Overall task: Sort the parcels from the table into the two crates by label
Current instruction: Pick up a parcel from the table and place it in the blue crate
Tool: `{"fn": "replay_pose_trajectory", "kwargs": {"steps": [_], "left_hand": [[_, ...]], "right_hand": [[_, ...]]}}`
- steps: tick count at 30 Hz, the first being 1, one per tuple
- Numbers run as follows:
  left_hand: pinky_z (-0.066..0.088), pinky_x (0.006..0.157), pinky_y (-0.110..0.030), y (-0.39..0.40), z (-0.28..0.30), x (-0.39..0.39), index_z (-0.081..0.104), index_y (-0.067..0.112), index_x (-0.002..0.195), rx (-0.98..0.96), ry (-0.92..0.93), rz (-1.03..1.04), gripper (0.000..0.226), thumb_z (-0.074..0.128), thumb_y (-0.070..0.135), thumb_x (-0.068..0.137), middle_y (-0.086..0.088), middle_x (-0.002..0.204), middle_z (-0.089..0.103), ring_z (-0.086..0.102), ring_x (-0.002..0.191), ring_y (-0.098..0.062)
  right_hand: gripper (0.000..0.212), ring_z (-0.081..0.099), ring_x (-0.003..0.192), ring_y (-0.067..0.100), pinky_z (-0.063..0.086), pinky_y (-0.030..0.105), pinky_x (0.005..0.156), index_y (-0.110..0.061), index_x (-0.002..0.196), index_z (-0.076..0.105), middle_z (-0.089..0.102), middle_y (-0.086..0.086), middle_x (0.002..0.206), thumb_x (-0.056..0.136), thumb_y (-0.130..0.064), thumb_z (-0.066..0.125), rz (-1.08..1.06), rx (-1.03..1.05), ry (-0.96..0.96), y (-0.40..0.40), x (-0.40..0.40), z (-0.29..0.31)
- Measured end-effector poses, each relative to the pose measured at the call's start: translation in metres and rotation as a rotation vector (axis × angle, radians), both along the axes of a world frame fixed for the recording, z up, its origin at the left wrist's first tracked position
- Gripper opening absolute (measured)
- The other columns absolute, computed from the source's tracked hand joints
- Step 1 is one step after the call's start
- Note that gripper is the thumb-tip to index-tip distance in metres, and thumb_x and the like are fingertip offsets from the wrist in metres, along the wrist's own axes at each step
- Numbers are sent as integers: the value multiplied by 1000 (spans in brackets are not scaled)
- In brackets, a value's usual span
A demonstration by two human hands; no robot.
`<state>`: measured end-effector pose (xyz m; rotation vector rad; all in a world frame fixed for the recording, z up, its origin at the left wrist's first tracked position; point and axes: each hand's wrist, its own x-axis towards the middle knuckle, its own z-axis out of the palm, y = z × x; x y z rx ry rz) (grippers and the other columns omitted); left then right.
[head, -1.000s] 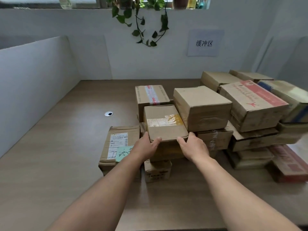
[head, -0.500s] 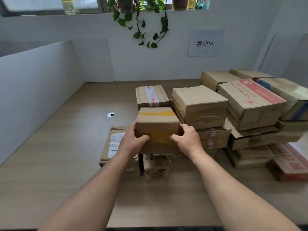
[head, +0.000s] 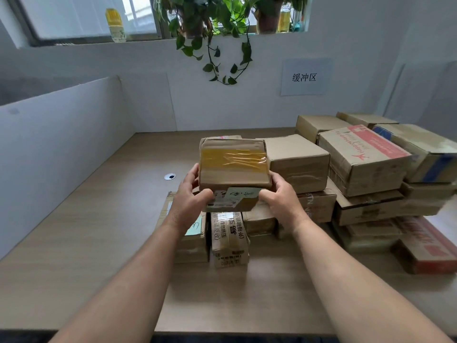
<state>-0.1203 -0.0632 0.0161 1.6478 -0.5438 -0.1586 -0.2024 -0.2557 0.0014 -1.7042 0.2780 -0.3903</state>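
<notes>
Parcel (head: pixel 233 164) with yellow tape lifted above the near stack of boxes (head: pixel 228 241) on the table (head: pixel 74 231), left hand (head: pixel 190 201) and right hand (head: pixel 280 201) gripping its lower corners, green label (head: pixel 243 194) facing the camera.

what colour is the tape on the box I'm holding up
Yellow, glossy tape across the brown held box; seen in the head view.

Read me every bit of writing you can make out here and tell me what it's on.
"缓冲区": white paper sign on the wall.
"happy shopping", roughly, upside down: red-topped carton.
"STN", partly hidden: side of the carton below the plain one.
Printed Chinese text on the small front carton: too blurred.
Handwriting on the held parcel's green note: illegible.
</notes>
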Motion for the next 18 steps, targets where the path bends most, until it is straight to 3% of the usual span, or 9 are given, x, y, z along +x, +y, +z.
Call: {"fn": "replay_pose_trajectory", "kwargs": {"steps": [4,7,9,11,14,18], "left_hand": [[53,66,-13,1,5,-2,42,30,136,-12,-60,25,59,61,3,88,6,112,59,55,99,-1],[54,69,-15,2,3,1,50,27,123,-23,-63,93,40,64,13,88,5,117,61,57,102,-1],[52,65,-11,3,2,2,48,21,135,2,-31,66,50,65,15,88,1,128,58,61,98,3],[54,65,-16,2,0,2,37,29,145,7,34,-40,68,66,11,87,2,130,56,64,98,1],[56,66,-22,1,-1,3,18,42,149,6,113,-127,88,66,3,85,3,126,57,64,104,-15],[58,66,-23,3,1,5,14,36,150,34,100,-42,88,67,9,86,4,127,54,64,100,-13]], "right_hand": [[50,59,119,23,53,47,96,-26,134,56,66,4,124,89,-8,67,3,49,-100,-6,7,-2],[57,60,119,25,55,49,93,-32,136,55,62,6,127,83,-32,75,-15,131,-133,-6,10,-1],[70,61,116,27,56,49,90,-36,136,54,59,8,129,72,-55,76,-57,155,-136,-6,12,-1],[77,64,113,26,57,49,88,-36,137,52,60,9,128,69,-65,73,-74,173,-120,-8,15,-2],[67,65,110,23,56,47,90,-25,143,45,64,8,121,84,-49,65,-60,117,-67,-9,17,-1],[48,60,117,27,52,48,97,-13,137,49,62,8,123,92,-8,62,-5,120,-44,-13,18,-7]]}}
